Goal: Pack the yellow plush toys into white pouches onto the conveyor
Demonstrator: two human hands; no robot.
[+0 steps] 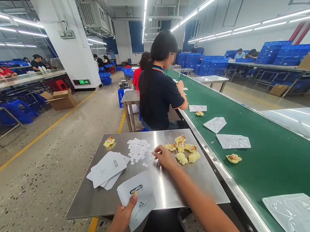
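My left hand [126, 211] grips white printed pouches [140, 199], thumb on top, over the front edge of the metal table [83, 199]. My right hand [164, 157] is closed at the fingertips beside the heap of small white discs [138, 150]; what its fingers pinch, if anything, is too small to tell. Just beyond it lie several yellow doll-like figures [180, 147]. One more figure [109, 142] sits at the table's left corner, above a stack of white pouches [109, 170].
Along the right runs a green conveyor belt [258, 158] with clear-wrapped pouches [233, 141] and a yellow figure [234, 158]. A person in a dark shirt [159, 92] sits beyond the table. An open cardboard box [61, 99] stands on the floor at left.
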